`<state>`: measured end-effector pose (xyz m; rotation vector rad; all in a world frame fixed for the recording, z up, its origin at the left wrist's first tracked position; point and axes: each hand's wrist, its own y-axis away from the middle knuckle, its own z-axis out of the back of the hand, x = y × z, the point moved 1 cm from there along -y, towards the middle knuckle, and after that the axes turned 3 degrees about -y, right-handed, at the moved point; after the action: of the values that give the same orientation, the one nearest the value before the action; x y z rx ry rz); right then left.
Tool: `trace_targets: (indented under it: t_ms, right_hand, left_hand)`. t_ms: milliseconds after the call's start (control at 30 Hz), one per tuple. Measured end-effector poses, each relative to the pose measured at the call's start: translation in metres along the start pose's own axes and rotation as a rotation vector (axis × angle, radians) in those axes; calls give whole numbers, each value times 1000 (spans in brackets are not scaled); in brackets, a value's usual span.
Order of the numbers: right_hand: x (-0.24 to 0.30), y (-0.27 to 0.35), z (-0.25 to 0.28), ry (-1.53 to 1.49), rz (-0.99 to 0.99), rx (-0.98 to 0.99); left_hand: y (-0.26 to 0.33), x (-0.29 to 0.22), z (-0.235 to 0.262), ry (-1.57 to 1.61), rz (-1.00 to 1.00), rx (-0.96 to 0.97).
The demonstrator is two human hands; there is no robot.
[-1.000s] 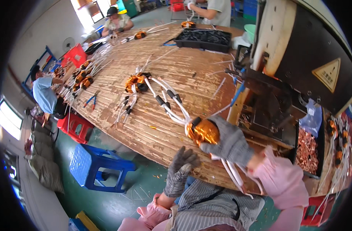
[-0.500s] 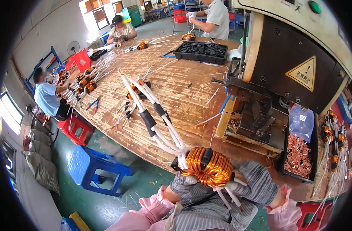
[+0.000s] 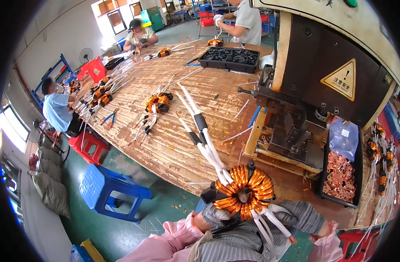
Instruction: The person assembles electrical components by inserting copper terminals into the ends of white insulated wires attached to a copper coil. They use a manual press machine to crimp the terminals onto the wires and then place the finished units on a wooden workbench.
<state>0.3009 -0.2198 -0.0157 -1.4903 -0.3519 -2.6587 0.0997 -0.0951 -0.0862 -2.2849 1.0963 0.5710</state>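
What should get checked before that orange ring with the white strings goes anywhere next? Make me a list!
1. Both hands on the copper coil: ok. The left hand and the right hand, both in grey gloves, cup it from below.
2. White leads free of snags: ok for the upper ones, which stick up over the wooden table; cannot tell for the lower ones hanging toward the lap.
3. Coil kept away from the press machine: ok, it sits to its left, apart.
4. Tray of copper terminals out of the way: ok, it lies to the right.
5. Grip firm enough: cannot tell, the fingers are mostly hidden under the coil.
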Motion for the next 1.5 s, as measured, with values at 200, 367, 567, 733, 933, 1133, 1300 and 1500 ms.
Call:
trace_targets:
  t_ms: [200, 367, 567, 733, 933, 1133, 1300, 1500]
  right_hand:
    - [-8, 9, -34, 598, 74, -516]
    - [-9, 13, -32, 983, 28, -520]
    - [-3, 11, -19, 750, 304, -443]
    - [-17, 13, -12, 677, 157, -555]
    - [-17, 23, 5, 550, -17, -472]
    - [-77, 56, 59, 567, 24, -745]
    - [-161, 91, 137, 975, -852, -702]
    - [-189, 76, 141, 951, -773, -863]
  left_hand:
    - [-12, 6, 46, 0, -159, 206]
    - [-41, 9, 49, 16, -165, 258]
    - [-60, -2, 68, -8, -207, 133]
    - [-88, -3, 76, -14, -228, 107]
    - [-109, -4, 88, -15, -252, 100]
    - [-116, -20, 103, -45, -302, 88]
    - [-123, -26, 111, -77, -294, 84]
    - [-124, -32, 112, -130, -283, 79]
